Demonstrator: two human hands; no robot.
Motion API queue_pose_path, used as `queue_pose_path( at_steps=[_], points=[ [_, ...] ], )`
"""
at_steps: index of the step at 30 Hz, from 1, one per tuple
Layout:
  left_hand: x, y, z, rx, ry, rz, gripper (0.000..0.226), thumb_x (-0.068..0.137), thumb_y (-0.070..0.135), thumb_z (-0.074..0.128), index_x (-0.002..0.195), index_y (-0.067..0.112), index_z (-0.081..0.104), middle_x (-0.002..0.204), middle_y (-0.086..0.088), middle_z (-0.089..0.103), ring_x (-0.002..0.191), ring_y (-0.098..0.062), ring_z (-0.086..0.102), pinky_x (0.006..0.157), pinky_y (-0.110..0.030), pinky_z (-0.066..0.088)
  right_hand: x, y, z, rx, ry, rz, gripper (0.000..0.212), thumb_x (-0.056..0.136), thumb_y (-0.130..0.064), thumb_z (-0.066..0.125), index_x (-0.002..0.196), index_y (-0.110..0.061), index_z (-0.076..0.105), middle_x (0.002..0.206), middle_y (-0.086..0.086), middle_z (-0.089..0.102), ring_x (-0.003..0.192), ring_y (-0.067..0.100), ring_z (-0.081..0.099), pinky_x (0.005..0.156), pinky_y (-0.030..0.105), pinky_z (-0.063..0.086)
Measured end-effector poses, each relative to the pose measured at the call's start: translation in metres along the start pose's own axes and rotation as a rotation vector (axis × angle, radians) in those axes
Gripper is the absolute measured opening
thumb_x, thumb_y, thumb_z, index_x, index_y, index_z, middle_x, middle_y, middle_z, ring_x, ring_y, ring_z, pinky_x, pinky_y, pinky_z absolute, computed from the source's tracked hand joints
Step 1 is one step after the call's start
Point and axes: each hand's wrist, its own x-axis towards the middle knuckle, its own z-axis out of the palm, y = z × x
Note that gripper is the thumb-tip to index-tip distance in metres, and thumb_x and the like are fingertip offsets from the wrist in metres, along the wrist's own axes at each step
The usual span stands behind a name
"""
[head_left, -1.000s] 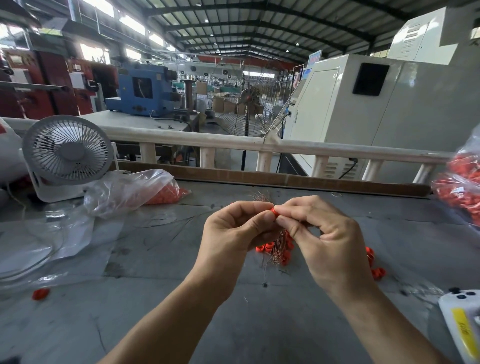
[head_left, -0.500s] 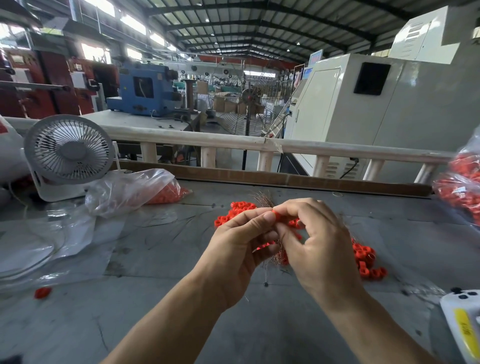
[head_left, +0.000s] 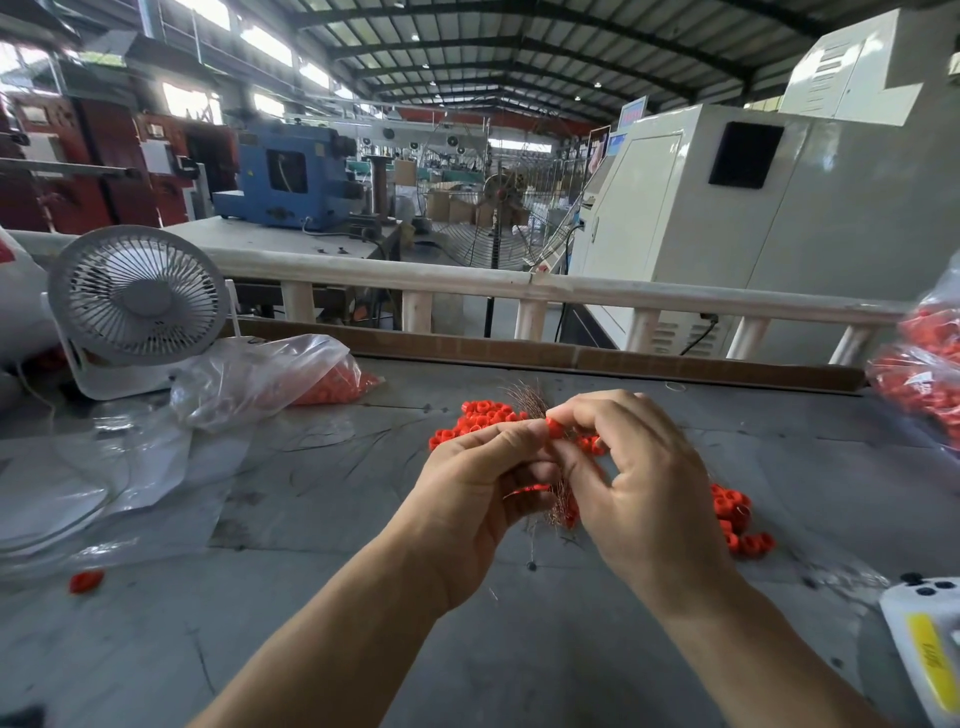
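Threading judged partway: orange ring (head_left: 555, 428) pinched by right hand (head_left: 644, 480), wire bundle (head_left: 525, 399) gripped by left hand (head_left: 467, 501), loose rings (head_left: 480, 415) beyond hands unthreaded.

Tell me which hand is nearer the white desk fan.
Left. The left hand is to the right of the desk fan and nearer the camera; the right hand lies farther right, beyond the left.

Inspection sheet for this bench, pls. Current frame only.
Surface: grey table, scuffed, thin strands lying loose.
Job's things: wire bundle; red ring at its top; ring pile behind the hands; second ring pile to their right.
Clutter: plastic bag of red parts, desk fan, stray red piece, white device.
Grippers: left hand grips wire bundle; right hand pinches red ring.
Cables: black cable at white cabinet.
Surroundings: railing, blue machine.
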Motion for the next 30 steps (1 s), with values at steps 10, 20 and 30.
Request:
queue_pose_path(
  at_steps=[10, 20, 30],
  points=[
    [0.0004, 0.0025, -0.0017, 0.036, 0.012, 0.018, 0.035, 0.087, 0.018, 0.071, 0.111, -0.008, 0.07, 0.089, -0.02, 0.06, 0.077, -0.021, 0.061, 0.082, -0.038, 0.051, -0.0013, -0.001, 0.0012, 0.002, 0.023, 0.009, 0.01, 0.09, -0.013, 0.078, 0.099, -0.011, 0.074, 0.097, -0.005, 0.069, 0.095, 0.017, 0.064, 0.08, 0.027, 0.05],
    [-0.0002, 0.0023, -0.0029, 0.031, -0.021, -0.016, 0.028, 0.082, 0.02, 0.071, 0.101, 0.0, 0.069, 0.083, -0.015, 0.061, 0.077, -0.021, 0.06, 0.08, -0.034, 0.051, -0.002, -0.0025, 0.0051, -0.004, 0.091, -0.029, 0.004, 0.091, -0.01, 0.071, 0.089, -0.007, 0.072, 0.089, -0.001, 0.068, 0.087, 0.021, 0.063, 0.082, 0.022, 0.047],
    [0.0006, 0.0065, -0.0041, -0.012, -0.047, 0.075, 0.029, 0.084, 0.018, 0.07, 0.106, -0.002, 0.068, 0.086, -0.018, 0.061, 0.077, -0.023, 0.06, 0.077, -0.036, 0.049, 0.0018, -0.0028, -0.0032, -0.011, 0.078, -0.083, 0.015, 0.097, -0.024, 0.071, 0.106, -0.014, 0.077, 0.094, -0.005, 0.063, 0.086, 0.013, 0.06, 0.071, 0.027, 0.05]
  ],
)
